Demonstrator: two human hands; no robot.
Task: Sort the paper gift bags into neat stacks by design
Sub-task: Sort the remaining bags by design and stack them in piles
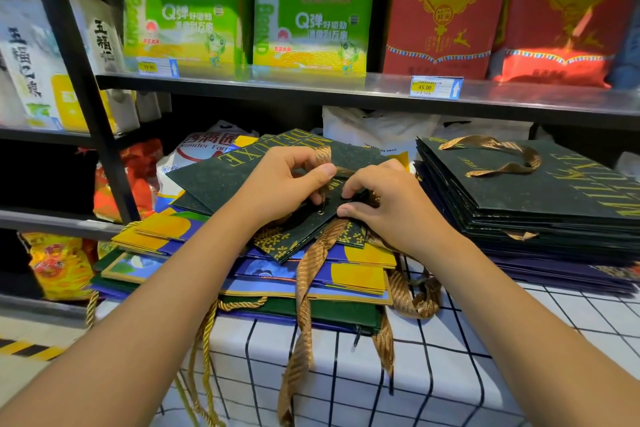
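Shop shelving (242,85) behind, w/ green rice boxes (188,7) and red ones (440,10) up top. Below, a checked tablecloth (450,374) carries two heaps: neat stack of dark green "DELUXE" gift bags (540,198) at right, and a mixed, unsorted pile (242,274) centre-left w/ blue/yellow bags (356,276) under more dark green ones. Top dark green bag (221,177) lies skewed on that pile.

Left hand (277,184) curls round its brown ribbon handle (323,154); right hand (391,198) pinches the bag's edge near the handle holes, fingers bent.

Handling, prob.: flat folded card, light, fairly stiff, creases if bent. Ribbons (304,291) are soft, slippy and tangle w/ neighbours, so free them first, then lift by the bag's edges, not the ribbon.
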